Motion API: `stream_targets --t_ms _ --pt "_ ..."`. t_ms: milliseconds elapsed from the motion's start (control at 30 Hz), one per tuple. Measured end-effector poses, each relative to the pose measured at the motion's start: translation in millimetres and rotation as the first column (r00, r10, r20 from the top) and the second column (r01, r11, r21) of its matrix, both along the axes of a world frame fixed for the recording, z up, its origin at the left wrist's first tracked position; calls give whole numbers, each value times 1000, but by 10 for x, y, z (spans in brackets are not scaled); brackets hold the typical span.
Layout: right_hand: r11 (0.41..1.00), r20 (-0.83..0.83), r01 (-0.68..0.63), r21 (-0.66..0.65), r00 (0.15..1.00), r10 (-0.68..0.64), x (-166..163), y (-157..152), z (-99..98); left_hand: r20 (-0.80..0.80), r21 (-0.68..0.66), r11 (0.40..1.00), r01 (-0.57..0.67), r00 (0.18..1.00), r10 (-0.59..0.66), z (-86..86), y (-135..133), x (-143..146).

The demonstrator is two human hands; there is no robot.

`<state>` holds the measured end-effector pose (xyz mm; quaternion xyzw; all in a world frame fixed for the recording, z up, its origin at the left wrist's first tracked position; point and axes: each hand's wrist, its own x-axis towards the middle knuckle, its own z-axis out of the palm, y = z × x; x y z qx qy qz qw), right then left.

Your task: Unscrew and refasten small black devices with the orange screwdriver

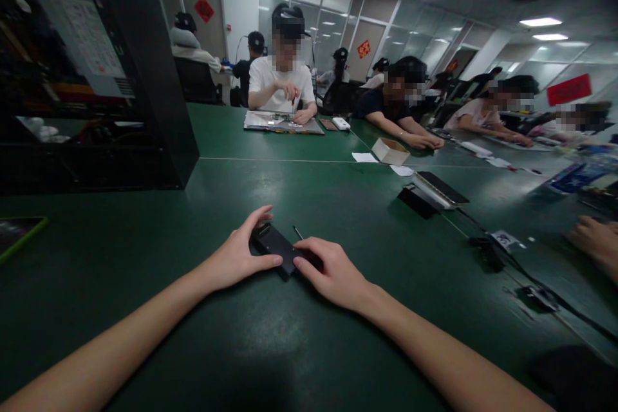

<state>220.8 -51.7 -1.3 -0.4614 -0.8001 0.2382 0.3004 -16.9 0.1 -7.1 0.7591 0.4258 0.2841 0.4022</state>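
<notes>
A small black flat device, like a phone point(276, 244), lies on the green table point(290, 335) in front of me. My left hand point(237, 252) grips its left end, thumb along the near edge and fingers curled over the far corner. From the other side, my right hand point(332, 270) covers the right end with fingers closed over it. A thin dark pin-like tool point(298, 232) lies on the table just beyond the device, touching neither hand.
A tall black cabinet point(145, 77) stands at the far left. A tablet with a green rim point(19, 233) lies at the left edge. A cardboard box point(390, 150), dark devices point(434, 192) and cables point(531, 283) lie to the right. Several people work across the table; another person's hand point(596, 241) rests at right.
</notes>
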Motion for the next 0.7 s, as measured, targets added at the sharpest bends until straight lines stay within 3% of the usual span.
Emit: stream_targets --t_ms 200,400,533,700 --pt "998 31 59 2 998 -59 -38 -30 -9 86 6 1000 1 996 -1 -27 -12 0" --pt "998 108 -25 51 994 19 -20 -54 34 -188 99 992 -76 978 93 42 -81 96" --pt "980 276 -148 135 955 106 143 -21 201 -217 46 997 -56 974 64 104 -89 117" --pt "996 517 -71 -57 851 90 320 -16 357 -174 26 998 -55 983 59 111 -100 95"
